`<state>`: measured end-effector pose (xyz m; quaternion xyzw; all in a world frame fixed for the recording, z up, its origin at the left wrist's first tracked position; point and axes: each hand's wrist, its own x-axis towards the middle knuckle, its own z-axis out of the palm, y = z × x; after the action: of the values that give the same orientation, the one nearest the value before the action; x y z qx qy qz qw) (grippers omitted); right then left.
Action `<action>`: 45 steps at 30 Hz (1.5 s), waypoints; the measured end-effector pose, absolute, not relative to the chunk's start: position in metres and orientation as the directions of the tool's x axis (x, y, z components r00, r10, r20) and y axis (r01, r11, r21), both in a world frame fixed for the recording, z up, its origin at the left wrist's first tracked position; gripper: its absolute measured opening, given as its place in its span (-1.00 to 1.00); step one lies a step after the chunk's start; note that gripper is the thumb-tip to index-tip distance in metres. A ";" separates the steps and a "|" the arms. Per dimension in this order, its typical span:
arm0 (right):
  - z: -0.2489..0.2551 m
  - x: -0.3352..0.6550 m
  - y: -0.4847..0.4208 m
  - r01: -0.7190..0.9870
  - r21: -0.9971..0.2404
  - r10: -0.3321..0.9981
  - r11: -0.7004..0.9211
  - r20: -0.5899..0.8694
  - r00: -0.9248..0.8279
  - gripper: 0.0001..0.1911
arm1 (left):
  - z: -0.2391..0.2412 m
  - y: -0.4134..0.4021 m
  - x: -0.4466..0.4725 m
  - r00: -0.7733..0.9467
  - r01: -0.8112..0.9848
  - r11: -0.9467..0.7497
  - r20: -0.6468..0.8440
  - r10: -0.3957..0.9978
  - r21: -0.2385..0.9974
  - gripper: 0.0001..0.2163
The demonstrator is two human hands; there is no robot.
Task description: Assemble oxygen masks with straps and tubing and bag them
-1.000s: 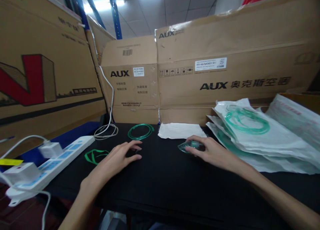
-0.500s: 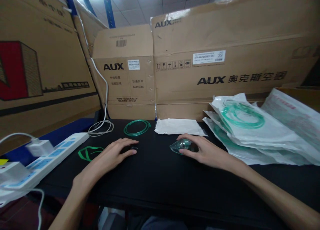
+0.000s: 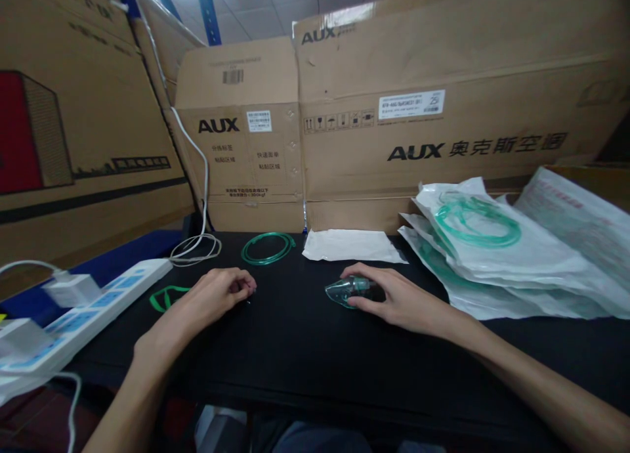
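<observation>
My right hand [image 3: 381,292] is closed around a clear, green-tinted oxygen mask [image 3: 339,291], thumb on the near side and fingers over the top. The mask's pointed end faces left, and my palm hides part of its other end. Further left, my left hand [image 3: 224,289] has thumb and fingertips pinched together just over the black table [image 3: 295,348]. A tiny shiny bit peeks out at those fingertips, too small to name. A green elastic strap [image 3: 162,299] lies beside the left wrist, partly covered by it. Behind the left hand rests a coiled green tube [image 3: 268,260].
A flat white packet [image 3: 352,245] lies at the back. Plastic bags [image 3: 516,276] with green tubing are piled at the right. A white power strip [image 3: 105,308] with plugs runs along the left. Cardboard boxes [image 3: 364,171] wall off the back; a white cable [image 3: 204,171] hangs there.
My left hand's fingers have closed into a pinch over the small item, and the hand shifted slightly left. My right hand keeps the mask, turned a little and moved slightly left.
</observation>
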<state>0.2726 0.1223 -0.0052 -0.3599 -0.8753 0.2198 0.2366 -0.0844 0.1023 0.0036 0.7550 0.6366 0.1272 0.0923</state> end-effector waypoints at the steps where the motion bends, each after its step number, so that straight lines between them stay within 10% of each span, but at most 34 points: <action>1: -0.005 0.272 0.122 0.522 -0.557 0.732 0.645 0.255 -0.632 -0.66 | 0.004 0.101 -0.086 0.149 0.939 -0.164 0.073 0.986 0.303 -0.72; 16: -0.011 0.243 0.132 0.460 -0.509 0.666 0.727 0.361 -0.653 -0.58 | 0.031 0.102 -0.055 0.259 0.886 -0.343 0.280 0.924 0.313 -0.71; 34: -0.033 0.190 0.180 0.572 -0.118 0.542 0.812 0.516 -0.663 -0.52 | 0.018 0.210 0.001 0.285 0.754 -0.547 0.569 0.771 0.363 -0.74; 45: 0.046 0.263 0.141 0.764 -0.024 0.607 0.645 0.624 -0.492 -0.63 | 0.019 0.207 0.007 0.289 0.761 -0.574 0.635 0.716 0.301 -0.74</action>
<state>0.2630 0.1408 0.0457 -0.4013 -0.8541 -0.1289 0.3046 0.0069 0.2070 0.0195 0.8023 0.4603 0.3789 -0.0295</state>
